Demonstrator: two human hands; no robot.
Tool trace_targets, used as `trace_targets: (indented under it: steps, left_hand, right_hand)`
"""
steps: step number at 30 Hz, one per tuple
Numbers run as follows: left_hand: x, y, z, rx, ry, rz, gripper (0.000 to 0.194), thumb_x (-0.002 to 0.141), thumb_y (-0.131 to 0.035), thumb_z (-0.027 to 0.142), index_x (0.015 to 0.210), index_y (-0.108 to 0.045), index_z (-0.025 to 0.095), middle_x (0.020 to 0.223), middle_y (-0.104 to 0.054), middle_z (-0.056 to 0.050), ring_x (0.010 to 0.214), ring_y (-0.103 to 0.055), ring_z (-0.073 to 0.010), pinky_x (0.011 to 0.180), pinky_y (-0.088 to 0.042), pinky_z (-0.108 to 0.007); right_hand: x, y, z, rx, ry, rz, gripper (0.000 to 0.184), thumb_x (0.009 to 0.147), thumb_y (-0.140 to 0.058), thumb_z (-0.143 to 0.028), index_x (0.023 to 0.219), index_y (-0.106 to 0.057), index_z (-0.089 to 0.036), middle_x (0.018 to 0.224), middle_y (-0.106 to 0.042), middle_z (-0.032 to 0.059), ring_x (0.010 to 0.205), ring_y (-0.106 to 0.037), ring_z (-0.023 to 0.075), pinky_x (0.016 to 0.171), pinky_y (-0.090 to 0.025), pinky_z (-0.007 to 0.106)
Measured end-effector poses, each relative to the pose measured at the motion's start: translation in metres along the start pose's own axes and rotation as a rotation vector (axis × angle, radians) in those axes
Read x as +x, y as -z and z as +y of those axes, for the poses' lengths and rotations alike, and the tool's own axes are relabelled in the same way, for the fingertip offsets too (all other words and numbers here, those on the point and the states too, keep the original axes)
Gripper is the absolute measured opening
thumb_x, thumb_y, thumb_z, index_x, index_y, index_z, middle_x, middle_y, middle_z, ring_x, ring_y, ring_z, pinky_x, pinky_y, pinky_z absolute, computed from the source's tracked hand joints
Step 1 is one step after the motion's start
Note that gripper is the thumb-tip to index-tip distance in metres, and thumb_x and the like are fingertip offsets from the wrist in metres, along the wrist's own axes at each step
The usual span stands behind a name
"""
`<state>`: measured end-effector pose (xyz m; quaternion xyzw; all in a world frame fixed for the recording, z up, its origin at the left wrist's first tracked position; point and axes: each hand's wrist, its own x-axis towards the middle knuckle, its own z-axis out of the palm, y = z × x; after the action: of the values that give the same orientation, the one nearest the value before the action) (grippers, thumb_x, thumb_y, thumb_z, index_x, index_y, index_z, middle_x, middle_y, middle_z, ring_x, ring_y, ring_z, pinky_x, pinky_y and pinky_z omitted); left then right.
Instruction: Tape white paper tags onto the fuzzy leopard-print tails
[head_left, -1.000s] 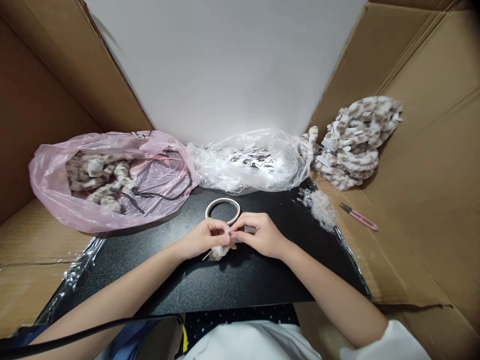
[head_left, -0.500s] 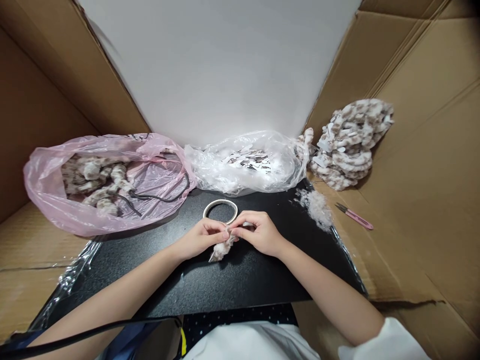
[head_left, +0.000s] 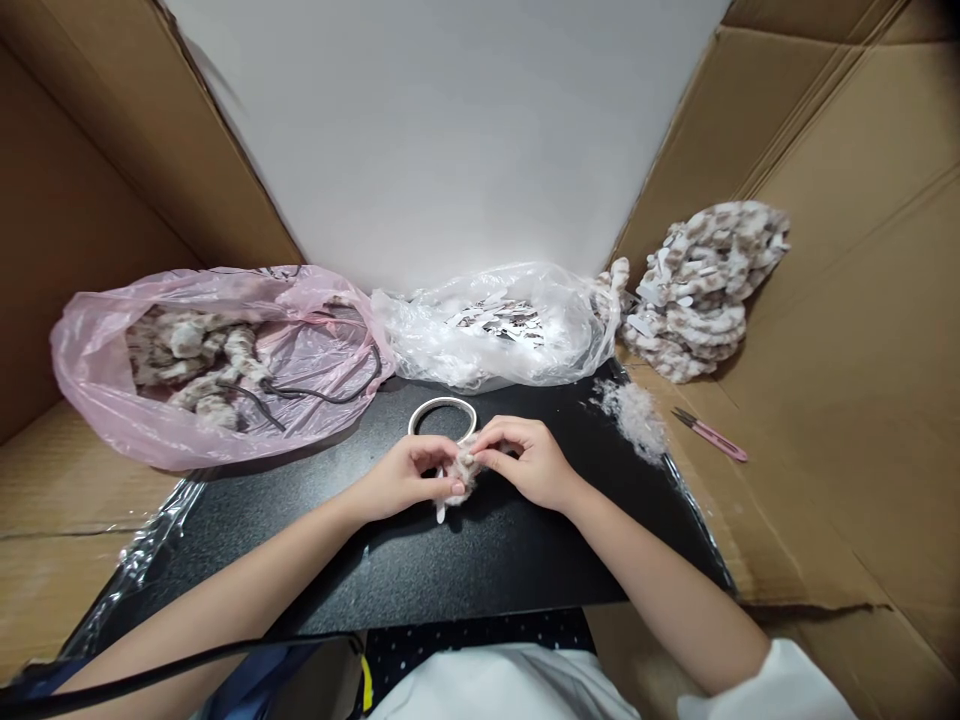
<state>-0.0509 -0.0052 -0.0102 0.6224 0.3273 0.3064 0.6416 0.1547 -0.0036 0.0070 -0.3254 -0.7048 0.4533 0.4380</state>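
Between my hands, above the black table (head_left: 360, 565), is a small fluffy plush piece (head_left: 466, 478) in white and brown. My left hand (head_left: 409, 477) pinches its left side, fingers above and thumb below. A white tab (head_left: 440, 512) sticks out beneath my left fingers. At the upper right edge of the plush, my right hand (head_left: 532, 462) is closed, thumb and fingertips pressed on the fur. Just behind my hands lies a roll of tape (head_left: 412, 416), its front partly covered by them.
A pink plastic bag (head_left: 97, 400) with plush pieces and dark cords stands left. A clear bag (head_left: 420, 350) of white-and-dark flat pieces lies at the back. At right are piled plush strips (head_left: 705, 290), loose fluff (head_left: 636, 420) and pink thread snips (head_left: 711, 435). Cardboard walls (head_left: 847, 330) flank the table.
The plush piece has been turned and drawn up between my hands, so its white tab now points straight down. My left fingers have opened wider around it, and my right hand has shifted slightly right.
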Motion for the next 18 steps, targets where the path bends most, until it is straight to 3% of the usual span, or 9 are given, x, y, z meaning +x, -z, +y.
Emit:
trace_targets:
  steps: [5,9,11,14,18]
  left_hand:
    - [-0.003,0.002,0.007,0.575,-0.330,-0.124,0.013,0.086,-0.064,0.025,0.091,-0.071,0.015,0.087,-0.072,-0.009,0.081,-0.065,-0.0169,0.078,-0.048,-0.028]
    - [-0.001,-0.004,-0.001,0.866,-0.451,-0.177,0.015,0.090,-0.059,0.027,0.092,-0.071,0.018,0.089,-0.070,-0.009,0.082,-0.062,-0.0174,0.078,-0.045,-0.029]
    - [-0.001,-0.007,-0.004,0.955,-0.461,-0.132,0.015,0.090,-0.058,0.028,0.095,-0.070,0.019,0.093,-0.069,-0.009,0.087,-0.061,-0.0193,0.083,-0.043,-0.031]
    - [-0.003,-0.003,0.000,1.000,-0.430,-0.065,0.028,0.086,-0.062,0.033,0.111,-0.063,0.019,0.101,-0.067,-0.010,0.094,-0.058,-0.0228,0.087,-0.041,-0.035]
    - [-0.004,0.026,0.011,1.036,-0.344,0.159,0.034,0.087,-0.044,0.019,0.120,-0.055,0.017,0.115,-0.063,-0.012,0.105,-0.053,-0.0254,0.094,-0.038,-0.041]
  right_hand:
    - [-0.002,0.017,-0.002,-0.145,0.015,-0.260,0.005,0.077,-0.069,-0.016,0.078,-0.073,-0.018,0.078,-0.071,0.0041,0.072,-0.065,0.0152,0.068,-0.051,0.027]
    - [-0.003,0.027,0.003,-0.216,-0.050,-0.450,0.005,0.073,-0.072,-0.014,0.070,-0.071,-0.018,0.072,-0.070,0.0013,0.070,-0.065,0.0152,0.069,-0.053,0.028]
    - [-0.002,0.028,0.004,-0.239,-0.048,-0.414,0.005,0.073,-0.070,-0.014,0.072,-0.070,-0.018,0.072,-0.069,0.0011,0.069,-0.064,0.0145,0.067,-0.052,0.026]
    - [-0.001,0.026,0.003,-0.312,0.018,-0.223,0.008,0.075,-0.065,-0.012,0.077,-0.069,-0.018,0.075,-0.067,0.0022,0.070,-0.061,0.0148,0.065,-0.050,0.027]
    - [0.001,0.024,0.003,-0.386,0.167,0.035,0.008,0.077,-0.063,-0.013,0.077,-0.066,-0.020,0.078,-0.067,0.0037,0.076,-0.060,0.0179,0.073,-0.048,0.032]
